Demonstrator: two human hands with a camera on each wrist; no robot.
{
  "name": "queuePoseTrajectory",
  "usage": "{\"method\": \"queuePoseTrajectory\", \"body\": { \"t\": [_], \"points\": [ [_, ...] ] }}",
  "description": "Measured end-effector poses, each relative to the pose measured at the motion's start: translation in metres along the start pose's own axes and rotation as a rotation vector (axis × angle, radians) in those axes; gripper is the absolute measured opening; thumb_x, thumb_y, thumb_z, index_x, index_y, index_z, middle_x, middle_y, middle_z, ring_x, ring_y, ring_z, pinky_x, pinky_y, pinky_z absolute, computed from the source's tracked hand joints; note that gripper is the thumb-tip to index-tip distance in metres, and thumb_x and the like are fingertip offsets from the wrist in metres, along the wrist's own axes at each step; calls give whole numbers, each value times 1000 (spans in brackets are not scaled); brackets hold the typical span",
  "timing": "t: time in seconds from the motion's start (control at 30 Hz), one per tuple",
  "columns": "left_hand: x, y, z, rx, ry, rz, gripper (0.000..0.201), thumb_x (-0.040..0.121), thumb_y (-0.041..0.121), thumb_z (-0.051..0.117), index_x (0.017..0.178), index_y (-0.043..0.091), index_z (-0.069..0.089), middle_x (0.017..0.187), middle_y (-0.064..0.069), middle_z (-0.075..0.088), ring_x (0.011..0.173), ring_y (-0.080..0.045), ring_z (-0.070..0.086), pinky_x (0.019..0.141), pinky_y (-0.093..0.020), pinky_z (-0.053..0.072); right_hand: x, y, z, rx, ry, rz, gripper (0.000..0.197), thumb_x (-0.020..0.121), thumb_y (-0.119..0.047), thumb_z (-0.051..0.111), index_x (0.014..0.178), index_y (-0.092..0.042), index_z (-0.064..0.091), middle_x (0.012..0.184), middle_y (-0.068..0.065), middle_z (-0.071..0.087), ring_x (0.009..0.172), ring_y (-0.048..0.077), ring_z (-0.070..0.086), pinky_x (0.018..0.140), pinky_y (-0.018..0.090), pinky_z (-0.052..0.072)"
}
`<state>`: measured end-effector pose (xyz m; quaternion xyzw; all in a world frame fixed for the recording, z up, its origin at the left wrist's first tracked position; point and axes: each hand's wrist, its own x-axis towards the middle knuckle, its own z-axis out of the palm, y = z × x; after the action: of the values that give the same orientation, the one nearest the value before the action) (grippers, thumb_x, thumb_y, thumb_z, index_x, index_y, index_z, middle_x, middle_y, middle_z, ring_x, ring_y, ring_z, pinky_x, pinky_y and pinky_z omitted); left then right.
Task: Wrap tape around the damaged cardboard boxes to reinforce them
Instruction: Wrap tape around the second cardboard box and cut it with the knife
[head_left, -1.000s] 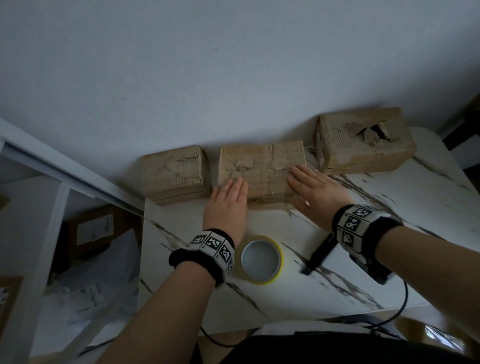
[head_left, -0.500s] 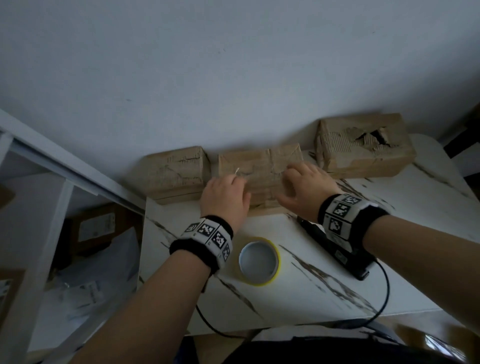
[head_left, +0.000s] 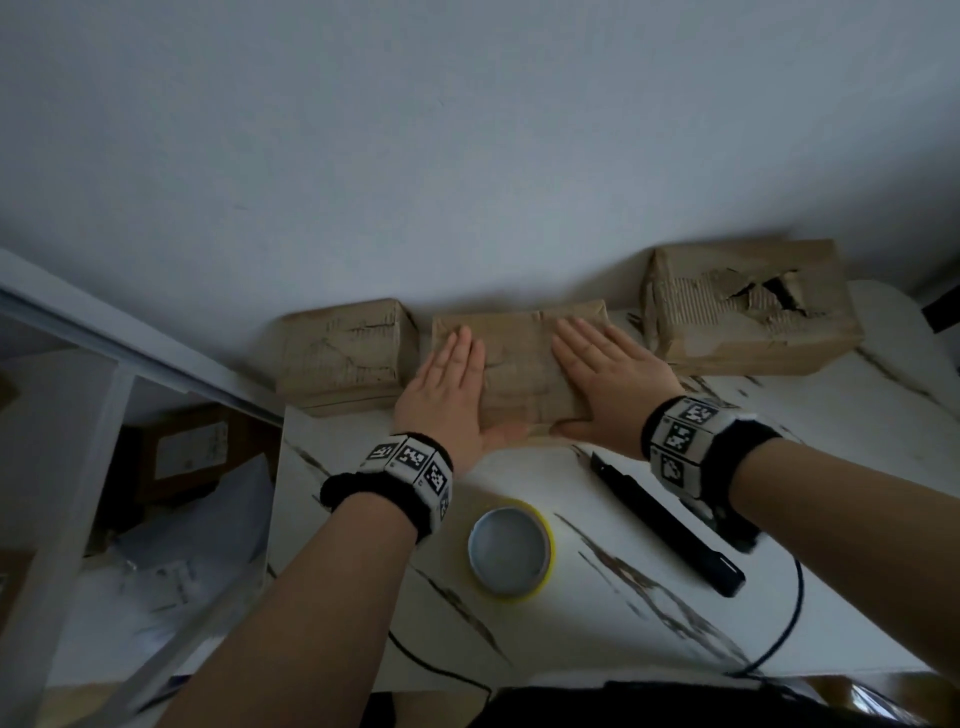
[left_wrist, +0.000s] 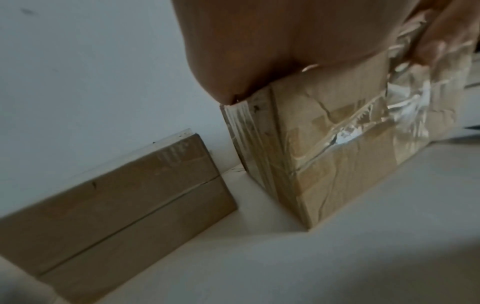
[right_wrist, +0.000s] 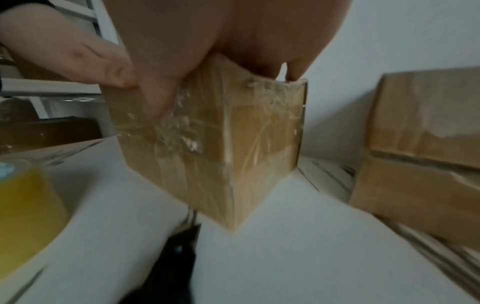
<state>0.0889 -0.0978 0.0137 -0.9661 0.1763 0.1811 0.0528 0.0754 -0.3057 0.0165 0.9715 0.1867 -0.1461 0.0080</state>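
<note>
Middle cardboard box (head_left: 519, 364) at table's (head_left: 649, 639) back edge: taped. Left hand (head_left: 441, 400), right hand (head_left: 608, 384) flat, fingers straight, pressing it. Torn box (head_left: 748, 322) at right untaped; tape roll (head_left: 511, 556) idle.

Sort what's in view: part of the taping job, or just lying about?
Job:
- left hand and right hand, flat on middle taped cardboard box
- left cardboard box
- torn right cardboard box
- yellow tape roll
- black cutter

Lying about:
- black cable
- papers beside table
</note>
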Motion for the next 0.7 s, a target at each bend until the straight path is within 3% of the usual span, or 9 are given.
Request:
{"method": "queuePoseTrajectory", "body": {
  "t": [0.1, 0.23, 0.37, 0.47, 0.57, 0.7],
  "points": [
    [1, 1, 3, 50, 3, -17, 117, 73, 84, 30, 148, 6, -15, 156, -10, -21, 145, -21, -15, 119, -33, -7, -5, 6, 4, 41, 7, 49, 103, 78, -76, 25, 151, -9, -1, 159, 8, -7, 146, 19, -7, 114, 33, -9],
    [12, 0, -4, 31, -9, -31, 111, 77, 80, 34, 149, 7, -10, 158, -10, -16, 146, -20, -11, 119, -33, -5, 4, 8, -6, -4, -46, 46, 97, 86, -69, 31, 150, -9, -9, 158, 7, -15, 145, 18, -13, 116, 33, -9],
    [15, -9, -10, -20, -36, -45, 110, 78, 77, 38, 149, 11, -14, 156, -7, -24, 145, -20, -18, 119, -36, -5, 14, 7, -8, -2, -54, 57, 95, 88, -67, 32, 149, -8, -11, 157, 9, -17, 145, 19, -15, 117, 34, -6],
    [10, -21, -13, -101, -2, -198, 120, 74, 77, 48, 147, 9, -19, 153, -12, -29, 143, -25, -22, 119, -41, -1, 27, 3, -12, 40, -52, 81, 95, 88, -64, 36, 149, -8, -10, 157, 9, -17, 145, 19, -15, 116, 33, -6],
    [7, -36, -14, -143, -82, -342, 124, 74, 75, 52, 146, 1, -18, 154, -20, -23, 144, -32, -17, 117, -42, -2, 42, 0, -14, 76, -57, 94, 96, 87, -60, 39, 149, -6, -10, 157, 10, -19, 144, 20, -17, 117, 33, -5],
    [5, -45, -4, -132, -145, -337, 114, 82, 70, 46, 146, -1, -16, 155, -21, -18, 145, -32, -9, 120, -41, 2, 49, -8, -14, 74, -66, 123, 99, 87, -61, 39, 148, -4, -14, 155, 13, -23, 143, 22, -21, 116, 34, -4]
  ]
}}
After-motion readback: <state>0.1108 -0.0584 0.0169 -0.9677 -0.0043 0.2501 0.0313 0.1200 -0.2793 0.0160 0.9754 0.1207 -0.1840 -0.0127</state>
